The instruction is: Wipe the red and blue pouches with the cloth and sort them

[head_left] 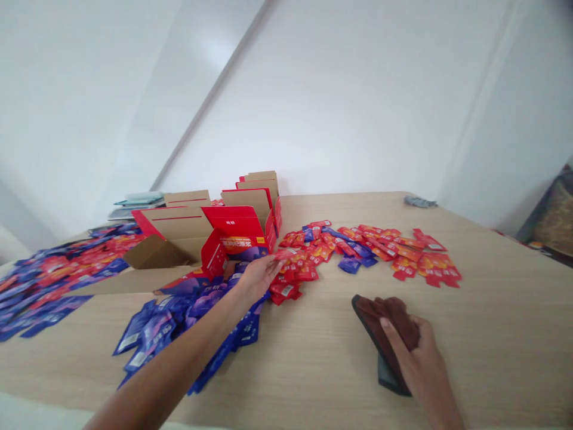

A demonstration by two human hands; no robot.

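Observation:
My left hand reaches across the table, its fingers pinching the edge of a red sachet at the near end of a heap of red sachets. Below my left forearm lies a pile of blue-purple sachets. An opened red carton with raised brown flaps stands just left of my left hand. On the right, my right hand grips a dark brown, soft cloth-like thing with a stiff black edge. Its exact kind is unclear.
More open cartons stand in a row behind. Mixed red and blue sachets cover the far left of the table. Loose sachets spread across the middle. A crumpled grey item lies near the back right edge.

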